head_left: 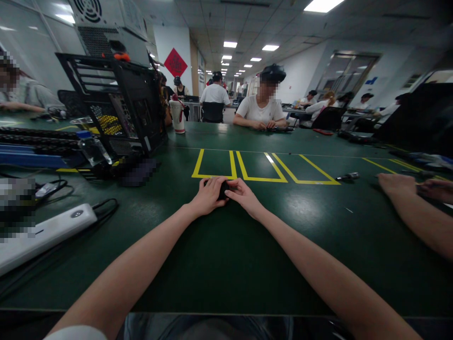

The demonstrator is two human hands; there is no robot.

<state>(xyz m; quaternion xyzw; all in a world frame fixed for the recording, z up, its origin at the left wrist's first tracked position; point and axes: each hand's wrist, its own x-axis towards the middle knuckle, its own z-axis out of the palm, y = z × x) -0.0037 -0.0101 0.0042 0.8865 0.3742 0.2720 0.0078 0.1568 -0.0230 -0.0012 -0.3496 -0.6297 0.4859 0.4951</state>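
Both of my hands meet around a small dark, rounded object (223, 190) at the middle of the green table (219, 264). My left hand (208, 196) is wrapped over its left side, fingers curled across the top and thumb in front. From the right, my right hand (245, 196) touches it with thumb and fingertips in a pinch. Most of the object is covered by my fingers, so its kind is unclear. Just beyond my hands, yellow tape (214, 177) marks several outlines on the tabletop.
To the left stand an open black computer case (136, 99), a clear bottle (92, 148) and a white power strip (46, 233) with cables. A white cup (177, 115) is farther back. Another person's hands (398, 184) are at the right; a person (262, 104) sits opposite.
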